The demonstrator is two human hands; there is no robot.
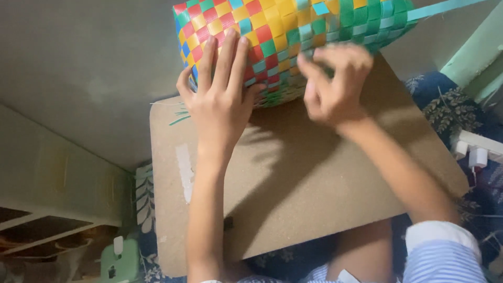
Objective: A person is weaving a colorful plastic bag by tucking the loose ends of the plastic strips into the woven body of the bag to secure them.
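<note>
While the head view looks straight down, a multicoloured woven basket of flat red, yellow, green, teal and blue plastic strips lies on its side at the far edge of a flat brown fibreboard work panel, its upper part cut off by the top of the frame. The left hand is spread flat, fingers extended and apart, pressing on the red-and-yellow side of the basket to steady it; it grasps nothing. The right hand is curled, fingertips bunched against the green and teal weave at the basket's lower edge, apparently pinching a strip end, though motion blur prevents confirmation of what, if anything, it grips. By judgement, the step in hand is working a strip through the weave near the rim or base; the next move would call for a firm hold by the flat hand while the pinching fingers draw or tuck the strip without buckling it. A loose teal strip runs off toward the upper right, its far end out of view. Thin green offcuts lie by the panel's left corner. The basket's opening, its far side and any handles are hidden, and the dark surroundings to the right are hard to make out.
</note>
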